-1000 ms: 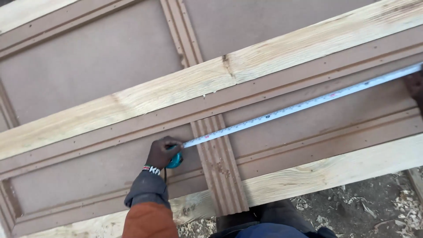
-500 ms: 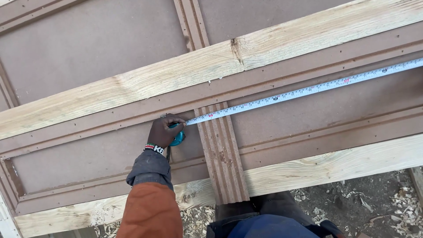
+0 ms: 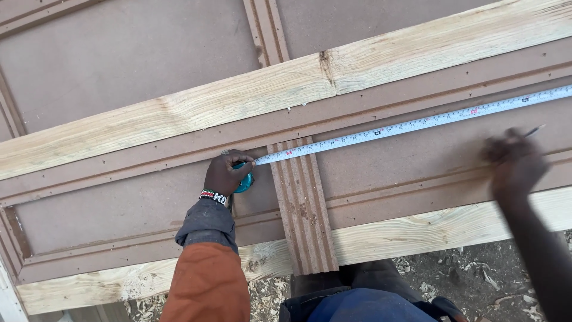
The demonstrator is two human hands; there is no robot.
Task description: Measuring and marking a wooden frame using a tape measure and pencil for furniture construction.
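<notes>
The tape case (image 3: 243,179) is clamped in the left hand (image 3: 225,173) fingers on the brown panel (image 3: 149,203); the tape blade (image 3: 417,124) runs rightward. The right hand (image 3: 513,164), blurred, pinches a pencil (image 3: 534,130). Blade drift could misplace the mark.

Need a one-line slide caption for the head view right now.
Left hand pins a teal tape measure on a brown panel; right hand holds a pencil by the tape blade.

You have a brown matt board door (image 3: 149,53) with smooth grooved strips. The pale wood planks (image 3: 250,98) look rough and grainy. Your tape measure (image 3: 417,124) is shiny, its case blue plastic.
</notes>
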